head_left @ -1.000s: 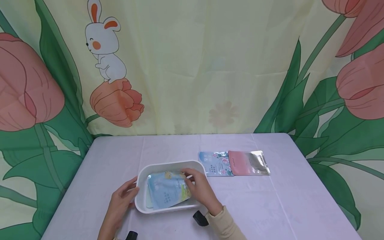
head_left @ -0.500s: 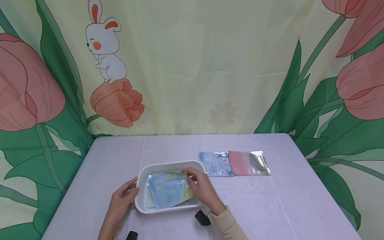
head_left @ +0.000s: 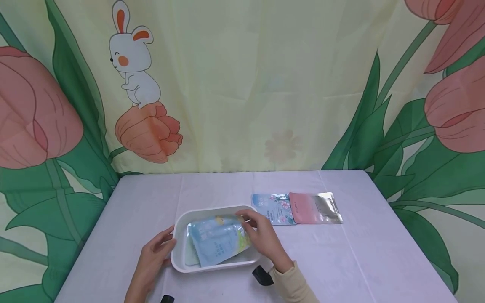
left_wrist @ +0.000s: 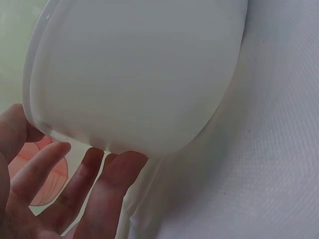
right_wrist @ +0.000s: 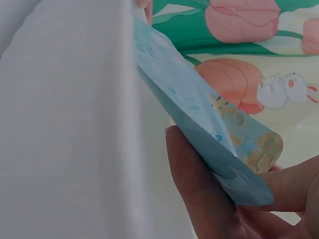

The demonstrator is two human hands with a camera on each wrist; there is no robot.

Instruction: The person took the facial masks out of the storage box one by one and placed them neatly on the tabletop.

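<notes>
A light-blue face mask packet (head_left: 219, 240) with a yellow-green corner lies tilted in a white plastic tray (head_left: 212, 268). My right hand (head_left: 260, 231) pinches its upper right end between thumb and fingers. In the right wrist view the packet (right_wrist: 174, 94) slants upward, its near end between the fingers (right_wrist: 189, 174). Under it, a paler green packet (head_left: 191, 254) shows at the tray's left side. My left hand (head_left: 153, 252) holds the tray's left end, thumb and fingertips at the rim and outer wall. In the left wrist view, fingertips (left_wrist: 127, 162) meet the tray wall (left_wrist: 134, 84).
Behind the tray to the right lie a blue floral packet (head_left: 273, 208) and a pink-and-silver packet (head_left: 308, 208), overlapping. A white cloth covers the table (head_left: 363, 261). A curtain (head_left: 227, 84) with tulips and a rabbit hangs behind. Black wrist cameras (head_left: 262, 275) sit near both hands.
My right hand has shifted a little to the right, drawing the blue face mask packet with it, and more of the green packet shows. The left hand stays at the tray.
</notes>
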